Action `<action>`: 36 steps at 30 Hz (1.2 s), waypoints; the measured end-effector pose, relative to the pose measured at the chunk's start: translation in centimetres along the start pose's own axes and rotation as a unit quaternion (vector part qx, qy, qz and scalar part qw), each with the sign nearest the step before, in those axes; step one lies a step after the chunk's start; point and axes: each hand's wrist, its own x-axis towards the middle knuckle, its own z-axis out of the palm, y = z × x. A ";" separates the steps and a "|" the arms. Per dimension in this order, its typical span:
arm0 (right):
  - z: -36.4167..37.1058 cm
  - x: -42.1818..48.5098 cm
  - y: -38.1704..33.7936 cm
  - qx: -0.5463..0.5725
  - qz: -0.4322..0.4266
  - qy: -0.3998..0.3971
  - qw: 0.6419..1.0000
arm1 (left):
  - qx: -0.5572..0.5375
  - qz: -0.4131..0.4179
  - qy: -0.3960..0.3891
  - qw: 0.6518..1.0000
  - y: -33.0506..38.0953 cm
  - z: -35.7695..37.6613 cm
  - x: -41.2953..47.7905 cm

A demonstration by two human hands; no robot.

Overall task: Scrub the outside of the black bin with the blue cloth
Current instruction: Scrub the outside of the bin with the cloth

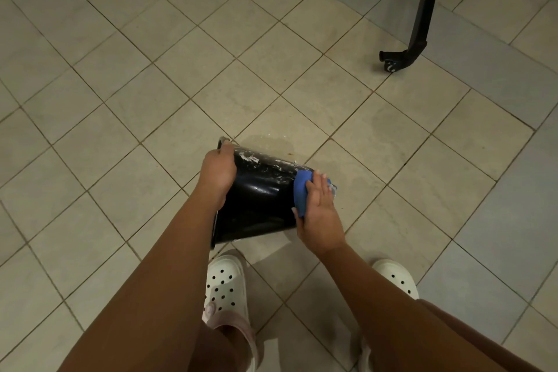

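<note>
The black bin (259, 199) lies tipped on its side over the tiled floor, its open rim to the left and its base to the right. White soap streaks mark its upper side. My left hand (218, 171) grips the rim at the left end. My right hand (317, 211) presses the bunched blue cloth (301, 192) against the bin's right end, near the base, with fingers fairly straight over the cloth. The bin's inside is hidden.
Beige floor tiles (151, 100) spread all around, with a wet patch (265, 142) just beyond the bin. A black furniture leg with a caster (392, 62) stands at the upper right. My feet in white clogs (225, 284) are just below the bin.
</note>
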 end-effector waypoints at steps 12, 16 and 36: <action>0.2 -0.4 0.2 0.014 -0.028 -0.022 0.999 | 0.046 0.065 0.026 0.997 -0.9 -0.4 0.2; 0.4 -1.1 1.9 0.051 0.069 -0.034 0.996 | 0.043 0.062 0.038 0.996 -1.3 -0.7 0.5; 1.1 -0.5 -0.6 0.088 0.022 0.001 0.996 | 0.070 0.063 0.028 0.995 -1.6 -1.1 0.7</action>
